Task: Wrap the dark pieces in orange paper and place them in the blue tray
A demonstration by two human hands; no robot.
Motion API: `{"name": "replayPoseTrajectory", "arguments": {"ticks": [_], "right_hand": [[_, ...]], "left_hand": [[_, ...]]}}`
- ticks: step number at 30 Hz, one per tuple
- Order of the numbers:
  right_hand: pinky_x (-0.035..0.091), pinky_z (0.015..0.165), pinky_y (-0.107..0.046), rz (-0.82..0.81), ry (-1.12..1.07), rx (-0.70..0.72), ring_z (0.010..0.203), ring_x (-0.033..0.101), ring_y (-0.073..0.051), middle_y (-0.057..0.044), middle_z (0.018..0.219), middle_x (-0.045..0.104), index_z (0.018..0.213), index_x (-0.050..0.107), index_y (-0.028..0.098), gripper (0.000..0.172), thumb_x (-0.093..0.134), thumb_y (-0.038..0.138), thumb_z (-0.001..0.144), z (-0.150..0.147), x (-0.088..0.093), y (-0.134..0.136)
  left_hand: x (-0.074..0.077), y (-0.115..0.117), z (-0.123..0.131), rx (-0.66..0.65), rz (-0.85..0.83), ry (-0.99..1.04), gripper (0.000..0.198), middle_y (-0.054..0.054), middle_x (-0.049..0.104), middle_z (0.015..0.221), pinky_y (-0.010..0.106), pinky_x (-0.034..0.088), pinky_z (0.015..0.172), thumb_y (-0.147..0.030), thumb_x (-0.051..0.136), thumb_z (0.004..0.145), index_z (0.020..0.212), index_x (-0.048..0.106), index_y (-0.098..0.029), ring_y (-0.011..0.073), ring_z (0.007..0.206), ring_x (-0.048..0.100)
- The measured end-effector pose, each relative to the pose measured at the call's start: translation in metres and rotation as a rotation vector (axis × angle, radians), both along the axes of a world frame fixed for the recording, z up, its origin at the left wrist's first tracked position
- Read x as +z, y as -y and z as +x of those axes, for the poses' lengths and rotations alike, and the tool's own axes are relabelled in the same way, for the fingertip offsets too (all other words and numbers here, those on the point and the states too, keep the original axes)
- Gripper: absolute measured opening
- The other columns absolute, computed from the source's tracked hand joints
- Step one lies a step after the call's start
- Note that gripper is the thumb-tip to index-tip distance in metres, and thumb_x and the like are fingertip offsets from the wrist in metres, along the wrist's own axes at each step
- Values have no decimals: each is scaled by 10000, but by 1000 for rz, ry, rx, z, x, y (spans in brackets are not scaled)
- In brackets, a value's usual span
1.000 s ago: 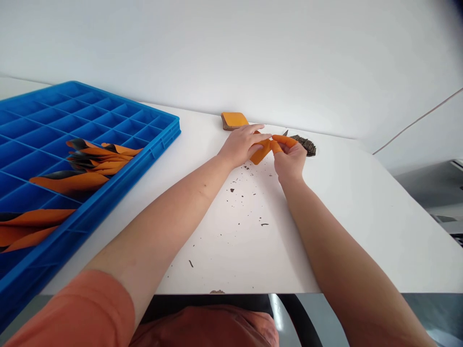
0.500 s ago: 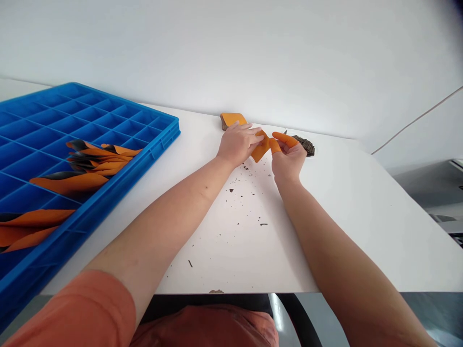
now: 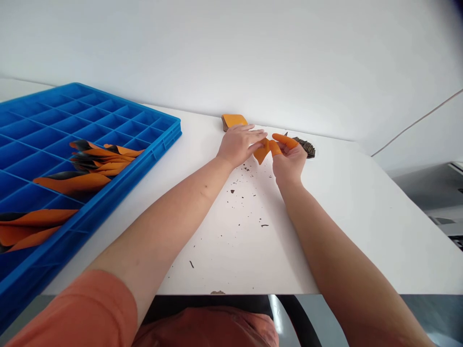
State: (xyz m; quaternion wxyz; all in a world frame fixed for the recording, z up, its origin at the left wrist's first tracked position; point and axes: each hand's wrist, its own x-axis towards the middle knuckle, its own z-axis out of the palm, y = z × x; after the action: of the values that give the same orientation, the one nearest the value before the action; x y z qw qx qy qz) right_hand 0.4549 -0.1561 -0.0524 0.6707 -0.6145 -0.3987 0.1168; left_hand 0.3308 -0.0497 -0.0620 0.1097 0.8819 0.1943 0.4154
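A small orange sheet [image 3: 261, 154], soft-looking and bent, is held up between my hands above the far part of the table. My left hand [image 3: 237, 147] grips its left side, thumb against the sheet and fingers stretched over the top. Orange finger covers sit on the thumb and forefinger of my right hand [image 3: 289, 161]. That hand pinches the sheet's right edge near the thumb tip; the exact contact is partly hidden. Behind my left hand lies a stack of orange sheets [image 3: 234, 120]. A pile of dark brown strips [image 3: 306, 147] lies just beyond my right hand.
At the left stands a blue divided tray [image 3: 159, 144]; several of its compartments hold curled orange-and-black sheets [image 3: 77, 183]. Dark crumbs [image 3: 232, 191] are scattered over the white table [image 3: 361, 217]. A wall rises behind the table's far edge.
The orange sheet has bent further and shows a narrower face between my hands. Both hands stay in nearly the same place.
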Motion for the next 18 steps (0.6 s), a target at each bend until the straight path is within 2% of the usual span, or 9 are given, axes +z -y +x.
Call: {"name": "replayPoseTrajectory", "arguments": {"ticks": [4,11,15,18], "right_hand": [[600,912,-451,-5,-68,-8,820,714,-186,-21,830,724,981,730,227,183,747,242,800,-3,3,1],[593,891,-457,-28,-58,18,797,685,-181,-17,820,697,1006,724,233,203,731,260,805,-5,1,-1],[593,906,-473,-33,-32,28,807,688,-189,-19,821,697,1014,729,236,219,738,293,803,-4,1,0],[589,938,-492,-34,27,31,842,698,-198,-28,865,715,1016,737,243,216,735,302,808,-2,1,3]], "left_hand": [[1,1,0,6,-2,19,251,57,767,1289,529,437,1159,-296,664,980,1201,783,-283,287,1359,624],[3,1,0,40,-37,67,189,30,788,1241,550,349,1196,-326,634,992,977,821,-303,286,1358,603],[5,3,-2,25,-34,71,182,33,787,1180,521,365,1145,-302,614,986,915,777,-264,281,1273,616],[7,5,-5,0,-75,24,134,66,742,1176,483,399,1085,-233,586,950,966,719,-225,270,1208,608]]}}
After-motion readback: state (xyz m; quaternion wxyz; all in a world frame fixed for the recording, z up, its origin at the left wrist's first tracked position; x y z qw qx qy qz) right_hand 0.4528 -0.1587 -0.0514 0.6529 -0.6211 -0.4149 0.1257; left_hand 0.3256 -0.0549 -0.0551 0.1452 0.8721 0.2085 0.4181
